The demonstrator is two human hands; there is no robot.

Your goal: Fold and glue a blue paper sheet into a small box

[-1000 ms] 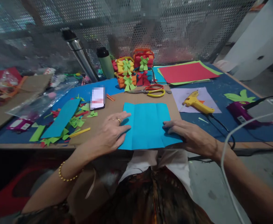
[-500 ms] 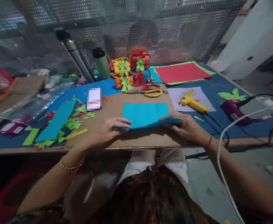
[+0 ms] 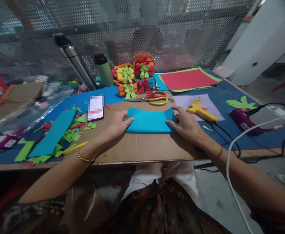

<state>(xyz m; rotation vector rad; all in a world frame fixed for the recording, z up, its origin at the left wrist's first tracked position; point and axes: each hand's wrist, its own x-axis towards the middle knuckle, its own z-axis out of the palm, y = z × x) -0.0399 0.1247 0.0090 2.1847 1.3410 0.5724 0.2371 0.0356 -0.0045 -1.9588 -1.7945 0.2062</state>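
Observation:
A blue sheet of paper point(image 3: 150, 121), folded over along its near edge, lies between my hands on a brown cardboard sheet point(image 3: 142, 146). My left hand point(image 3: 120, 123) grips its left end, thumb on top and fingers mostly hidden behind. At the right end my right hand point(image 3: 184, 121) pinches the paper the same way, thumb in front and index finger at the far corner. Just beyond the paper lie scissors point(image 3: 158, 98) with red and yellow handles. A yellow glue gun point(image 3: 200, 110) rests on a lilac sheet point(image 3: 213, 103) to the right.
Small paper baskets with bows point(image 3: 135, 78) stand at the back, beside a green bottle point(image 3: 104, 71) and a steel flask point(image 3: 75, 61). Paper scraps point(image 3: 70, 135) and a phone point(image 3: 96, 107) lie left. Red paper point(image 3: 189, 79) is back right. A white cable point(image 3: 232, 146) crosses my right forearm.
The blue paper's near flap has been turned over, so a plain folded panel now faces up. Both hands have shifted from the near corners to grip its ends, thumbs on top.

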